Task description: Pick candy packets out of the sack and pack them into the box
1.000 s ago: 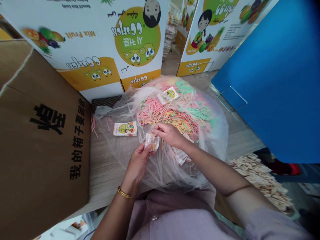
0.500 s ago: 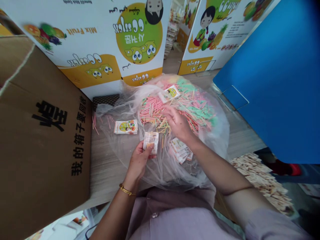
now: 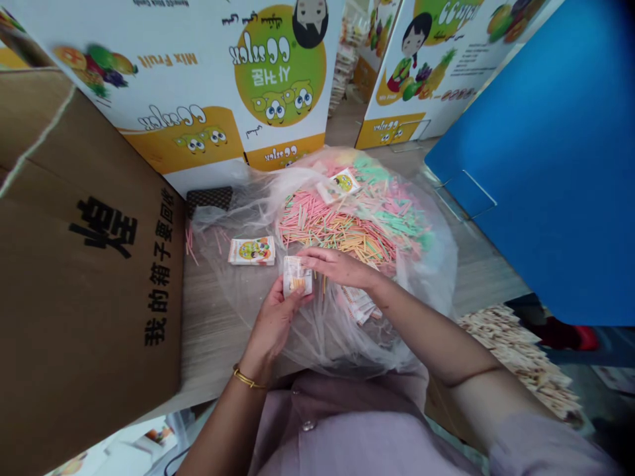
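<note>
Around the table [image 3: 208, 330], with the dial centred in view, a blue panel [image 3: 546, 172] stands at two o'clock, a brown carton [image 3: 89, 297] at nine and a white printed carton [image 3: 198, 79] at eleven. A clear plastic bag [image 3: 426, 291] spreads over the middle, its heap of pink, green and orange sticks [image 3: 342, 225] toward one and two o'clock. The right hand [image 3: 340, 266] is flat at five, fingers together; the left hand [image 3: 276, 316] at seven is pinching. A stack of printed packets [image 3: 251, 251] lies at nine. The small packet [image 3: 294, 268], at seven, is held between left thumb and fingers; right fingertips touch its top, gripping or not I cannot tell.
</note>
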